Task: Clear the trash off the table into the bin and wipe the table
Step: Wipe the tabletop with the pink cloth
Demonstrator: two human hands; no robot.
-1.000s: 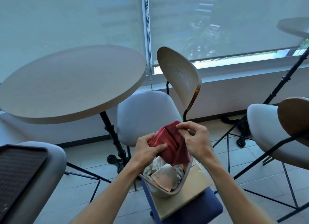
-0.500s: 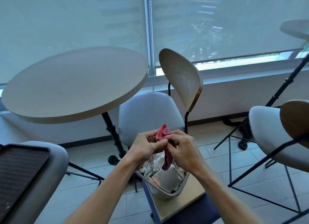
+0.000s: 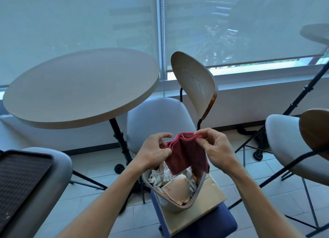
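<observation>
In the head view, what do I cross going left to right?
Dark tray → round table → left hand → red cloth → right hand → chair seat at the right edge.

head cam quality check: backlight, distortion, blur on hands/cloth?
Head view: strong backlight from the shaded window, with a bright strip under the blind; the interior reads dim and bluish. Wide-angle bowing bends the sill and the round table. Left hand, right hand and the red cloth are sharp, no motion blur; bin contents legible.
</observation>
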